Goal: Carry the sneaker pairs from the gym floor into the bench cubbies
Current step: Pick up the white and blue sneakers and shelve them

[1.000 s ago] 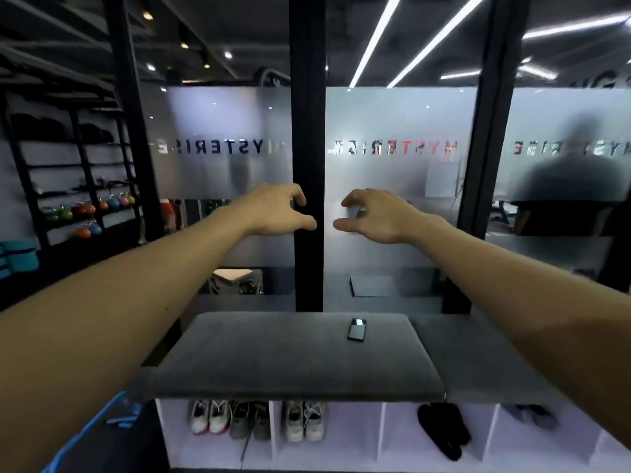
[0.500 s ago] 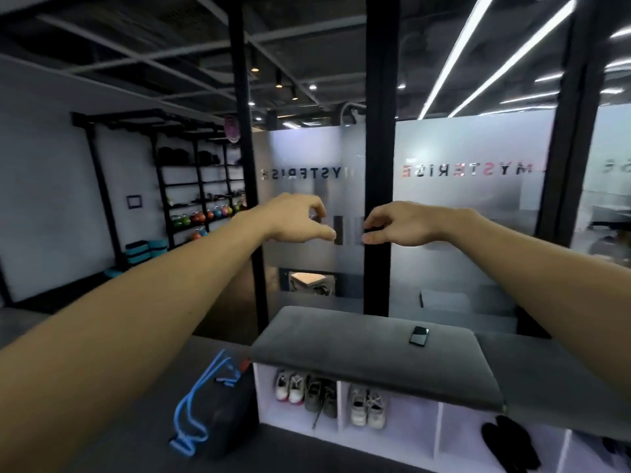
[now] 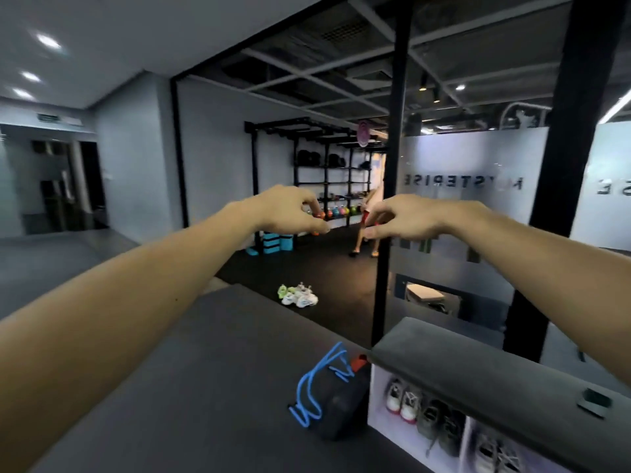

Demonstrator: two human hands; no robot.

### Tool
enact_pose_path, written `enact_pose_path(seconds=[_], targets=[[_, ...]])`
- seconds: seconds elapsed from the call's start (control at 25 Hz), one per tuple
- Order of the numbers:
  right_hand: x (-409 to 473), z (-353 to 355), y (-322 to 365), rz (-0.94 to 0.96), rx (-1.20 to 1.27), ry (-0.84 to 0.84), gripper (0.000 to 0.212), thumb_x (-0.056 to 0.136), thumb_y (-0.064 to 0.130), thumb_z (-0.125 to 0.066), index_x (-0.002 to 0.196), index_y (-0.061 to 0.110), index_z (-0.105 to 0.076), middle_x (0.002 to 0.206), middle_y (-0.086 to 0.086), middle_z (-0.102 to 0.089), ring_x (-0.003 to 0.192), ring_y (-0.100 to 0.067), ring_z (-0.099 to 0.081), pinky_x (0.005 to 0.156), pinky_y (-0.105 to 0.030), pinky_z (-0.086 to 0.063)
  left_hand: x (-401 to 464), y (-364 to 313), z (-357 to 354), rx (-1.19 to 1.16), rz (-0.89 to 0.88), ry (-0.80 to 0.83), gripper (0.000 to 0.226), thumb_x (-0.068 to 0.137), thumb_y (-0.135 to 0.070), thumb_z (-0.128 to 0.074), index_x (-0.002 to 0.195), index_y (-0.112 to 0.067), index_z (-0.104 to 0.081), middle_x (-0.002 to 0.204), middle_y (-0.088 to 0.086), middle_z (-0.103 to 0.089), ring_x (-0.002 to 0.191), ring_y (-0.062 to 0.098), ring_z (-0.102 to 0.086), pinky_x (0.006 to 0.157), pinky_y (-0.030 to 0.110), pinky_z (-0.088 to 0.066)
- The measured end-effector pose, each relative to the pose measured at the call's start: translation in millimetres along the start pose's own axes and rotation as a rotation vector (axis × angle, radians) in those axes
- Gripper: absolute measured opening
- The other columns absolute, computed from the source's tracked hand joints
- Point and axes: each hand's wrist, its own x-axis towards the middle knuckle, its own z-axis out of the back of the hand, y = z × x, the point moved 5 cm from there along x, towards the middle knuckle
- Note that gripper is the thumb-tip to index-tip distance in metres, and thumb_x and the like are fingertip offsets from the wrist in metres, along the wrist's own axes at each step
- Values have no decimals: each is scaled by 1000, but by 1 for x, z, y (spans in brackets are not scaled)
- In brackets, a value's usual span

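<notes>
Two pairs of sneakers, one lime green and one white (image 3: pixel 297 296), lie together on the dark gym floor in the middle distance. The bench (image 3: pixel 478 373) with a grey cushion stands at the lower right. Its white cubbies hold a white pair with red soles (image 3: pixel 402 401), a grey pair (image 3: pixel 440 426) and a pale pair (image 3: pixel 495 455). My left hand (image 3: pixel 290 211) and my right hand (image 3: pixel 401 216) are stretched out at chest height, fingers loosely curled, holding nothing. Both hands are far from the sneakers on the floor.
A dark bag with blue straps (image 3: pixel 327 392) sits on the floor against the bench's left end. A phone (image 3: pixel 593 402) lies on the cushion. Black pillars (image 3: pixel 389 199) and frosted glass stand behind the bench. A person (image 3: pixel 367 230) stands near the kettlebell rack (image 3: pixel 327 186).
The view has swung left from the bench toward the gym floor, bringing the floor sneakers into sight. Both hands stay raised and empty.
</notes>
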Motion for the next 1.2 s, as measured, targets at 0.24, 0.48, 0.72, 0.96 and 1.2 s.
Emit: enact_pose_path(seconds=[0.24,0.48,0.72,0.96,1.2], targets=[[138,-33,103,109,73,-42,45,85,52,-59,119,22,-57,119,2,-61,106,-15,-58,99,-38,-44,-7,166,21,25,110,23,60,79,-65,-56,124,-26,-53,123,3,-57,105,20,-53,84,31,-41],[258,-79,132,108,74,-20,52,86,53,-56,129,26,-48,131,-3,-53,113,-18,-51,99,-35,-40,30,291,15,-19,135,-3,56,82,-60,-56,125,-25,-53,121,2,-58,101,16,-52,81,27,-36],[399,-120,119,120,53,-33,55,83,59,-54,128,28,-49,130,-2,-53,116,-18,-51,98,-35,-41,131,382,-26,-23,102,-3,59,82,-64,-54,126,-26,-51,125,5,-56,107,20,-53,84,29,-38],[551,-139,82,86,67,-35,53,86,54,-54,128,21,-50,127,-3,-56,111,-18,-53,89,-28,-41,261,473,-53,-8,70,27,57,82,-62,-55,126,-26,-51,126,5,-56,106,20,-54,82,30,-39],[699,-163,58,51,65,-24,52,87,52,-55,128,20,-50,126,-3,-55,111,-18,-52,91,-29,-41,376,578,-83,-8,43,37,54,83,-60,-56,124,-25,-52,121,3,-57,96,14,-52,78,28,-36]])
